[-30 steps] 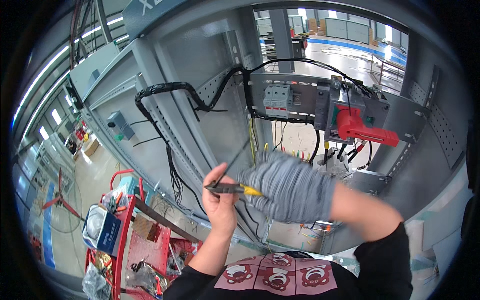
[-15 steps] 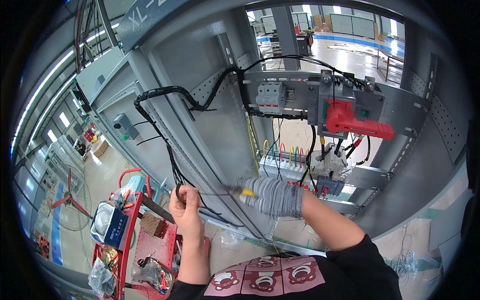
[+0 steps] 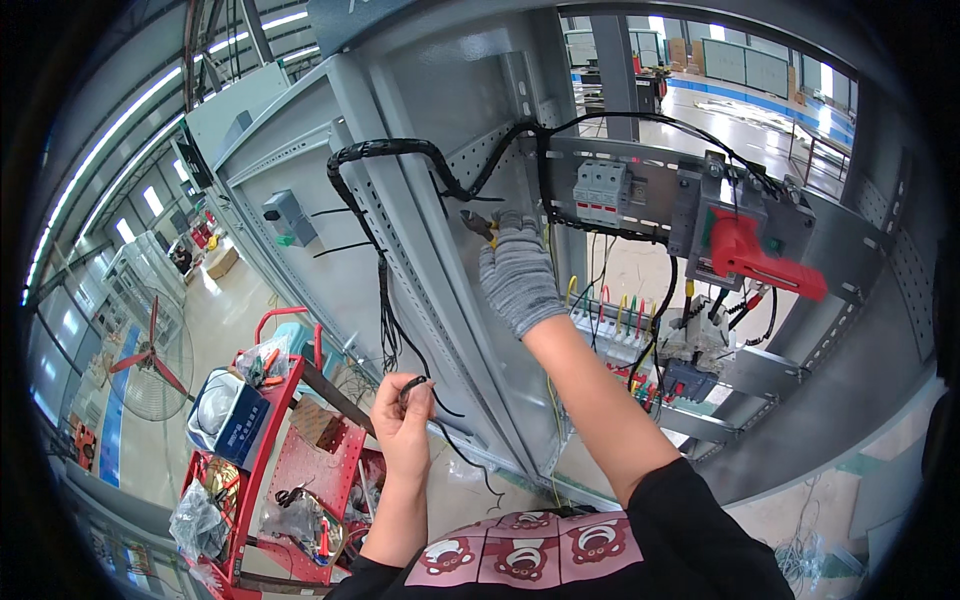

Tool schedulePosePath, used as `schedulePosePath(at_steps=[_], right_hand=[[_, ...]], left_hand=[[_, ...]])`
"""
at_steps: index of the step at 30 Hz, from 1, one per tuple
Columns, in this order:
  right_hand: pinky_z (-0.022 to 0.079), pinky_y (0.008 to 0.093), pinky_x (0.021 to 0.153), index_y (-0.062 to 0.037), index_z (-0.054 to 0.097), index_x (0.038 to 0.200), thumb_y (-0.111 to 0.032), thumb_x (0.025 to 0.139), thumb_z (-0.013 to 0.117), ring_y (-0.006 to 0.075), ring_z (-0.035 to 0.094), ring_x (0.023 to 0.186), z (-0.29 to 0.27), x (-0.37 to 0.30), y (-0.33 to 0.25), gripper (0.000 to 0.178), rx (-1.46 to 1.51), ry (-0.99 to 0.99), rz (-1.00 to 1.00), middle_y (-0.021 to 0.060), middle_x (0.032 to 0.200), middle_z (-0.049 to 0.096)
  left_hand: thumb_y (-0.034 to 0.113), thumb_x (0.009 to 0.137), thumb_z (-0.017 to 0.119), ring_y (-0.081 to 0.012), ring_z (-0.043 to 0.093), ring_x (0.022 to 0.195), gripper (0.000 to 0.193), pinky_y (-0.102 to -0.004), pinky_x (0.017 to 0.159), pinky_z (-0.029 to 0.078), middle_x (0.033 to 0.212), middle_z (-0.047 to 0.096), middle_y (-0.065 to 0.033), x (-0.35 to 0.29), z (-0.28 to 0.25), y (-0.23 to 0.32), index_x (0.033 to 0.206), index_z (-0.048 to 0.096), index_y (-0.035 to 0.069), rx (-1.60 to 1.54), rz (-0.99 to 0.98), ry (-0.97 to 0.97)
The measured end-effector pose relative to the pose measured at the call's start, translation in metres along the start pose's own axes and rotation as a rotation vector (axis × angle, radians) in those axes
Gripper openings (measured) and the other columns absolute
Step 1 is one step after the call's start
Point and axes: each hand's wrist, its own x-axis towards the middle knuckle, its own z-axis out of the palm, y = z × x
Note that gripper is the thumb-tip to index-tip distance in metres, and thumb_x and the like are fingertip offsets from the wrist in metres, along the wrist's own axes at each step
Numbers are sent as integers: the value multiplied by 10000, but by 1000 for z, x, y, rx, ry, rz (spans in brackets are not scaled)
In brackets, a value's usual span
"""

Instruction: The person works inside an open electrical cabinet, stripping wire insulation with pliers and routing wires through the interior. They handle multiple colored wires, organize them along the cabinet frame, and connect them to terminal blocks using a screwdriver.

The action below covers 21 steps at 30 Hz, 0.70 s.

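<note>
My right hand [image 3: 522, 272], in a grey knitted glove, is reaching up against the cabinet's inner side panel. It is closed around small cutting pliers [image 3: 477, 226] with dark jaws and some yellow on the grip. The jaws lie just below the black wrapped wire harness [image 3: 452, 178], near a cable tie tail. My bare left hand [image 3: 402, 420] is lower, in front of the cabinet post, pinching a curled black strip [image 3: 412, 388]. A thin black strand [image 3: 455, 445] trails down beside that hand. Loose harness wires [image 3: 388, 318] hang above it along the perforated post [image 3: 415, 270].
At right, a switch with a red rotary handle [image 3: 755, 258] and a white fuse block [image 3: 600, 190] sit on the cabinet rails. A red tool cart [image 3: 275, 440] stands left of my left hand. Behind it is a floor fan [image 3: 150, 360].
My right hand has swung up and away from my left hand, carrying the pliers toward the harness. My left hand has moved slightly right and down. The view has shifted.
</note>
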Motion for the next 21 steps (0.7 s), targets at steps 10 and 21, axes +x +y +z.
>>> schedulePosePath(at_steps=[10, 21], right_hand=[[472, 444, 765, 53, 510, 1056, -209, 869, 504, 403, 573, 891, -10, 6, -12, 322, 226, -208, 139, 296, 955, 564], [445, 387, 806, 33, 526, 1090, -232, 864, 542, 361, 571, 934, -48, -35, 1, 348, 719, -484, 484, 242, 985, 589]], left_hand=[[42, 839, 549, -82, 426, 638, 103, -192, 557, 332, 728, 472, -15, 38, -6, 21, 923, 575, -11, 406, 332, -32], [61, 691, 550, -196, 537, 689, 194, -294, 594, 433, 848, 568, -44, 144, 69, 71, 882, 577, 79, 1386, 1234, -471]])
